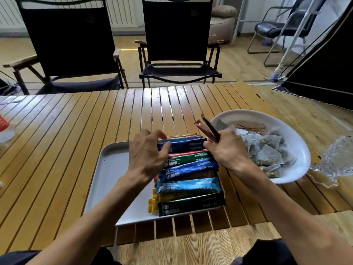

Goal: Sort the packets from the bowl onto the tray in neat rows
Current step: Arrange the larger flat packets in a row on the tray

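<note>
We look down at a slatted wooden table (76, 131) where a white tray (110, 169) sits just beside a white bowl (248, 113). A column of stick packets (188, 185), blue, green, yellow and dark, lies crosswise down the right half of the tray, overlapping one another. Both hands meet at the far end of this column. The left hand (149, 152) has its fingers curled, and thumb and fingertips pinch the left end of a dark blue packet (186, 146). The right hand (227, 150) grips two brown packets (207, 129) that stick up tilted from its fist, while its fingertips touch the right end of the dark blue packet. The bowl holds mesh tea bags (269, 153). A clear glass dish (336, 159) lies to the bowl's right. Two black folding chairs (177, 35) stand beyond the table.
</note>
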Tool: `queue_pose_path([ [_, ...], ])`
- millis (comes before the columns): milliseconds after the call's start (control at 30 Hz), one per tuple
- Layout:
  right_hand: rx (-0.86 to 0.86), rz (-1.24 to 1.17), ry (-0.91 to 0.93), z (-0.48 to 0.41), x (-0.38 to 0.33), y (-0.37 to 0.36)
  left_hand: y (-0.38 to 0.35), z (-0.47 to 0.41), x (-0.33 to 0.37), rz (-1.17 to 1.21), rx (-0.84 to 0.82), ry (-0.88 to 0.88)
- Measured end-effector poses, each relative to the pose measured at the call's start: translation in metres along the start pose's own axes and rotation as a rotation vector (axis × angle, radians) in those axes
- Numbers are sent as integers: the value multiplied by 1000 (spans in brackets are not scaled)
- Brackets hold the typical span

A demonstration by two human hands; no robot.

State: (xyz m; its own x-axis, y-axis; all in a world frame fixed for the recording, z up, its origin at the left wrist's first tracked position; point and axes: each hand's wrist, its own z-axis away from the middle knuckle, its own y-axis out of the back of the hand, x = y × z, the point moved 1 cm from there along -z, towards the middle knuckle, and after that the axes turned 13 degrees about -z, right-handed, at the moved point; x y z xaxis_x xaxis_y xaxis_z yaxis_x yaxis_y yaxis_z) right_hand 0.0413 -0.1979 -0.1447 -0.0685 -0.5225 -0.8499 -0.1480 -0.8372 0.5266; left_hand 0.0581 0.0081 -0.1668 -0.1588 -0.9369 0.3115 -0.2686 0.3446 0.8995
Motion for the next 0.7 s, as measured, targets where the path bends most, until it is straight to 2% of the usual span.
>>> queue_pose_path([
  [100,16,-40,6,-1,-1,2,1,1,9,-51,-13,-215],
  [167,30,-99,-5,-2,-2,6,0,2,13,-63,-78,-287],
  [267,21,-378,-113,-2,-4,13,-1,4,15,-92,-126,-309],
  [367,16,-679,-208,4,-9,22,5,6,15,-38,-30,-277],
  [467,29,-739,-201,13,-13,26,17,8,17,91,59,-236],
  [533,5,-754,-189,19,-15,26,25,11,21,248,-2,-223],
  [700,-110,-881,-144,29,-20,21,37,28,35,595,-292,-124],
])
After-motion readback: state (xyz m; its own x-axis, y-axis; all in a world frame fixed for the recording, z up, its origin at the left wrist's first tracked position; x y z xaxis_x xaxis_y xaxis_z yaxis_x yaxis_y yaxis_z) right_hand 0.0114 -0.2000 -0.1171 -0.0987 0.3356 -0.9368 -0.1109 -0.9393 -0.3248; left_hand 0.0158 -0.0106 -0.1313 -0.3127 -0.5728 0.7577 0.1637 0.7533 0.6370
